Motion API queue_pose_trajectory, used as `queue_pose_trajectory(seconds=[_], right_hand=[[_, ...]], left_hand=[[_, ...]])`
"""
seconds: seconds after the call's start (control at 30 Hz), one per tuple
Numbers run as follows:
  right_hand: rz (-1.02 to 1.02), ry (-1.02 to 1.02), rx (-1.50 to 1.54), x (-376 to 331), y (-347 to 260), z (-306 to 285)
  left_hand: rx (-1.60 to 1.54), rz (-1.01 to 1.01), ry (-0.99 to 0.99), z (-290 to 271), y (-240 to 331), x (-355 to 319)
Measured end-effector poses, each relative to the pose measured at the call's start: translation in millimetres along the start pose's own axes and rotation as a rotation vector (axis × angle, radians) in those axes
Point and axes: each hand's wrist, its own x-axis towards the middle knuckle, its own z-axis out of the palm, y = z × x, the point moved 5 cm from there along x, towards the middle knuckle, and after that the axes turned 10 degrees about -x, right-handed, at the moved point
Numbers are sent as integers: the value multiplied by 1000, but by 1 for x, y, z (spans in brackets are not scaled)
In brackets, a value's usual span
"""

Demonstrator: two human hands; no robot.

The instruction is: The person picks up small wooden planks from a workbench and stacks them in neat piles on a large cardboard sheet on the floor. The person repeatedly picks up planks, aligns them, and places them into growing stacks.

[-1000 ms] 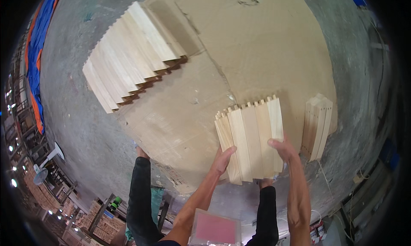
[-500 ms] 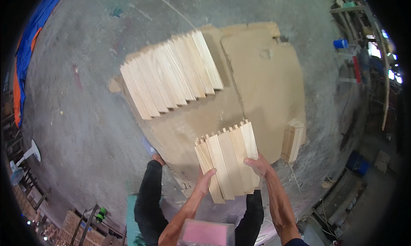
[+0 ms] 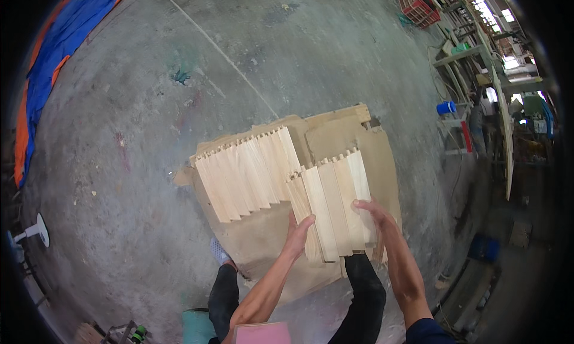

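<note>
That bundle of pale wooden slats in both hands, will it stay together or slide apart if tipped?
The bundle of slats looks like loose, stiff boards, their stepped ends hinting they slip. The left hand and right hand clamp opposite sides; tipping would probably fan them out.

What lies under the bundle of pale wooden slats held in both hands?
Under the held bundle a brown board sheet lies on the concrete floor, with a row of slats beside it. The part directly beneath is covered.

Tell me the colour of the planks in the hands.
Pale, unfinished light wood planks, seen in the head view.
</note>
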Motion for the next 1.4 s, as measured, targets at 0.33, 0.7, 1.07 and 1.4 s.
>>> queue_pose_trajectory(seconds=[0.33,0.7,1.07,1.4], right_hand=[[-87,-190,-25,203,-21,-108],[-49,-263,-62,375,2,-140],[-135,-64,-197,373,4,-125],[-90,-78,-177,372,6,-116]], left_hand=[[-29,93,60,39,-35,201],[23,134,301,20,-52,341],[416,213,648,10,-55,331],[1126,656,766,35,-53,315]])
